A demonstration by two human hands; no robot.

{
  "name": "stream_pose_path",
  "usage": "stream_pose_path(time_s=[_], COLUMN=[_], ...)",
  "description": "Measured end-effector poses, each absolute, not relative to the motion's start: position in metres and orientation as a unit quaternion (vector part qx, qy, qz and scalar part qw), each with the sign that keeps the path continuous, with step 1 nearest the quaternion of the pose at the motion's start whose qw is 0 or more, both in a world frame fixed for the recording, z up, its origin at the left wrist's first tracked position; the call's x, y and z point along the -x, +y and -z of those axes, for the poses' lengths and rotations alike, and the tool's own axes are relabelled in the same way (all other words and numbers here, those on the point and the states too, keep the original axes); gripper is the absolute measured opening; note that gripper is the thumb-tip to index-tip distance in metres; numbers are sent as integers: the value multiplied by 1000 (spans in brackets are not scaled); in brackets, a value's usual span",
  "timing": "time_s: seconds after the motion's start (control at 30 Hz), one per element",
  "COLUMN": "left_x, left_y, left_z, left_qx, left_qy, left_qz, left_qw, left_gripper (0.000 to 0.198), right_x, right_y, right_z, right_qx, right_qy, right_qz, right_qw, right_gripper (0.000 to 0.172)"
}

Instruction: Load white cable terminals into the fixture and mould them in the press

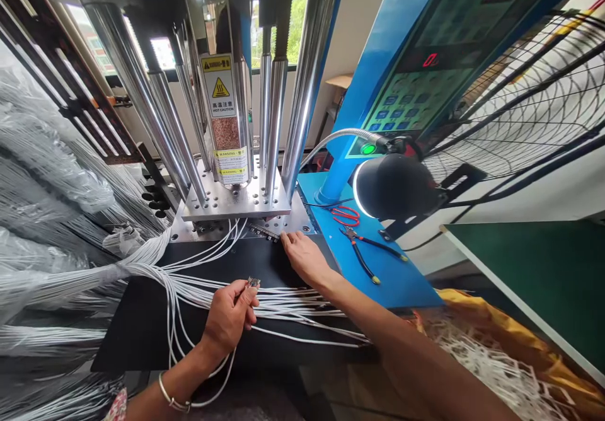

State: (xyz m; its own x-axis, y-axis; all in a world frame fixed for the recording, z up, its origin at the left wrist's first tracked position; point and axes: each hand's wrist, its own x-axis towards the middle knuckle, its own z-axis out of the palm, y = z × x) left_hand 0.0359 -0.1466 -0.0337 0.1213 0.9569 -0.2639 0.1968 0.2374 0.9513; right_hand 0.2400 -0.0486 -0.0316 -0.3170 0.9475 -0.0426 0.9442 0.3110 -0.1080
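Observation:
My left hand (229, 314) is closed in a pinch, with a small metal connector (254, 282) sticking up between thumb and fingers. A white cable loops below this wrist; whether it runs to that connector, I cannot tell. Farther forward, my right hand (305, 257) has its fingers together at the near end of a dark slotted metal strip (265, 233). The strip's far end reaches under the press plate (236, 208). Several white cables (208, 254) run from a bundle on the left, some in under the plate and others across the black table (142, 320) beneath my hands.
Steel columns (307, 80) and a hot-caution cylinder (227, 131) rise above the plate. On the blue base lie pliers (362, 247) and red-handled scissors (347, 215). A black lamp (397, 184) hangs at right. Wrapped cable bundles (42, 219) crowd the left; a yellow bag (510, 351) holds white scraps.

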Motion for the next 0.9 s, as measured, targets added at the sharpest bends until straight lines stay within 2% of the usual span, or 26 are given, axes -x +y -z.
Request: stream_pose_path(time_s=[0.13, 0.2, 0.27, 0.33, 0.43, 0.5, 0.7, 0.9], left_x=[-34, -32, -31, -31, -33, -35, -37, -41], left_y=[-146, -145, -143, -141, -139, -139, -144, -141], left_z=[31, 31, 33, 35, 37, 39, 40, 40], left_qx=[-503, -473, -432, -407, -415, -431, -449, -451], left_qy=[576, 565, 553, 545, 541, 545, 569, 582], left_qz=[-374, -395, -408, -411, -396, -382, -372, -361], left_qw=[525, 549, 584, 607, 615, 609, 580, 573], left_gripper=[40, 41, 44, 45, 44, 42, 40, 41], right_x=[-239, -240, -243, -243, -233, -220, -190, -188], right_y=[-43, -48, -59, -76, -102, -113, -115, -115], right_z=[27, 25, 21, 19, 17, 20, 34, 41], right_qx=[576, 580, 576, 553, 466, 435, 438, 445], right_qy=[-811, -803, -796, -763, -576, -450, -356, -392], right_qz=[-97, -138, -185, -324, -630, -725, -750, -724], right_qw=[6, 7, 17, 84, 232, 287, 344, 352], right_gripper=[26, 24, 14, 11, 32, 38, 36, 35])
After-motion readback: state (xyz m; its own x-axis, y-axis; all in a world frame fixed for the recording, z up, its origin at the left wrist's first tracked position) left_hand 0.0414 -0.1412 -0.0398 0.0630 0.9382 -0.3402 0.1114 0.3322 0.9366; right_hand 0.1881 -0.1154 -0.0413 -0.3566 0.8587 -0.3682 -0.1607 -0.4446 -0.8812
